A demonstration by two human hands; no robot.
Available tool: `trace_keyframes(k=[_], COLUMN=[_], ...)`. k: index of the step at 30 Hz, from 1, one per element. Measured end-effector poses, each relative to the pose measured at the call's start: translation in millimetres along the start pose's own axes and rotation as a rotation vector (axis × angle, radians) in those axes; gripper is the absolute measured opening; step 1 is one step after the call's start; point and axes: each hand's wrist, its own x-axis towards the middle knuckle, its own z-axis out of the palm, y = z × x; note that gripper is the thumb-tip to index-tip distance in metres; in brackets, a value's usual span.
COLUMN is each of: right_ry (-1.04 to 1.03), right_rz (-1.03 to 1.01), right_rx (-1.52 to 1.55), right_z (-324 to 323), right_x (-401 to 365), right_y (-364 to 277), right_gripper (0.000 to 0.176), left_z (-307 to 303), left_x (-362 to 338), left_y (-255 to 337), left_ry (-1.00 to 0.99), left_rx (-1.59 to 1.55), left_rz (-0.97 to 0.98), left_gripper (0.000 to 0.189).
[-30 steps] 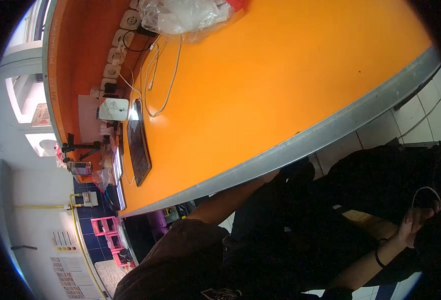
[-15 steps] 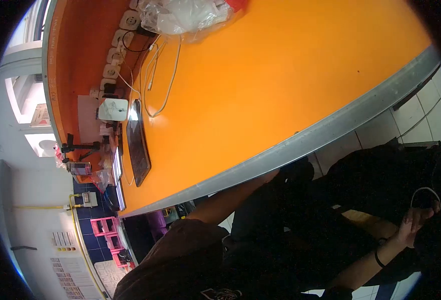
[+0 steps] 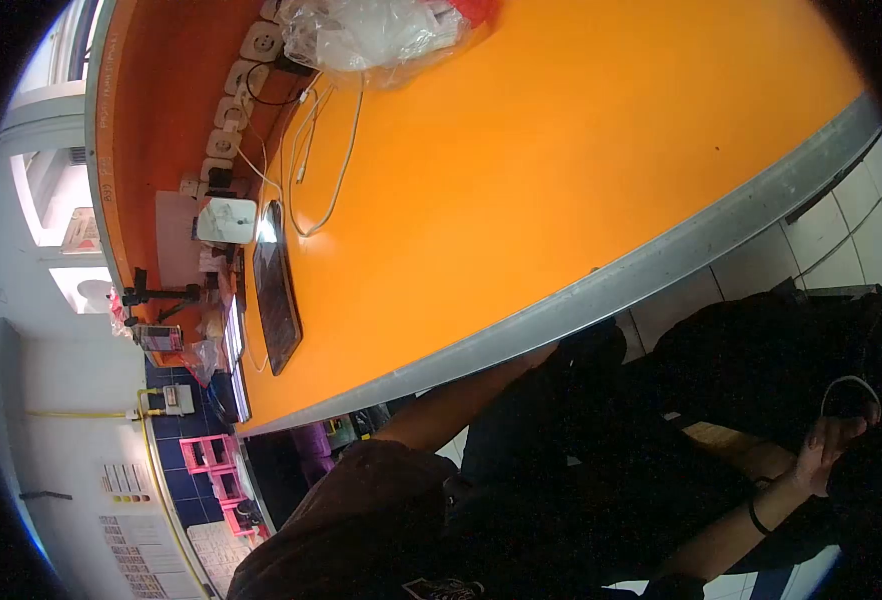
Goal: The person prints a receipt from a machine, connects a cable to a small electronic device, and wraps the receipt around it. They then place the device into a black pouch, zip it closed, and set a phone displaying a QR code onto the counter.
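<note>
thin white cable [image 3: 849,380]: a small loop standing up from the fingers, low at the right of the view, below the worktop and in front of dark clothing.
right hand [image 3: 829,442]: the grip is closed on the base of the cable loop, fingers curled. A black wristband [image 3: 756,515] sits on the wrist.
left forearm [image 3: 456,402]: reaches from a brown sleeve toward the worktop edge. The hand is hidden behind dark cloth, so its grip cannot be told.
change: next to none since a second ago. The right hand and the loop have stayed in place.
worktop [image 3: 581,170]: orange with a grey metal edge, bare near the person. Far off lie a clear plastic bag [image 3: 371,30], white cords [image 3: 339,160] and a dark flat device [image 3: 278,290].
room: socket row [image 3: 236,90] along the back panel, white tiled floor [image 3: 761,262], pink crates [image 3: 211,455].
</note>
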Motion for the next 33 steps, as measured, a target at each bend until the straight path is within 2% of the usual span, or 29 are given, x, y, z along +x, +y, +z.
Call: trace_keyframes(k=[3, 8, 12, 18, 24, 27, 28, 30, 32, 33], right_ry=[-0.026, -0.062, -0.084, -0.112, -0.143, -0.177, -0.182, -0.129, -0.038, 0.016], right_rz=[-0.001, -0.007, -0.012, -0.004, 0.032, 0.098, 0.146, 0.082, 0.071, 0.082], right_rx=[-0.07, -0.152, -0.193, -0.252, -0.295, -0.334, -0.337, -0.278, -0.146, -0.051], right_z=[9, 21, 29, 41, 50, 59, 62, 43, 25, 13], right_x=[5, 13, 18, 24, 32, 41, 43, 35, 20, 9], right_y=[6, 12, 17, 27, 32, 32, 33, 28, 22, 21], right_gripper=[0.073, 0.072, 0.072, 0.071, 0.07, 0.07, 0.069, 0.061, 0.055, 0.052], left_z=[1, 9, 5, 14, 0, 9, 11, 11, 6, -19], left_x=[0, 0, 1, -2, 2, 2, 2, 2, 4, 3], left_y=[-2, -5, -2, -9, -2, -12, -14, -12, -11, 13], left_ry=[-0.02, 0.096, 0.017, 0.137, -0.02, 0.094, 0.155, 0.212, 0.019, -0.217], left_rx=[0.057, 0.076, 0.034, 0.04, -0.021, -0.019, 0.071, 0.145, -0.156, -0.063], left_rz=[0.0, 0.077, 0.007, 0.126, 0.002, 0.107, 0.144, 0.198, -0.029, -0.287], left_gripper=[0.057, 0.057, 0.057, 0.057, 0.054, 0.051, 0.051, 0.05, 0.053, 0.059])
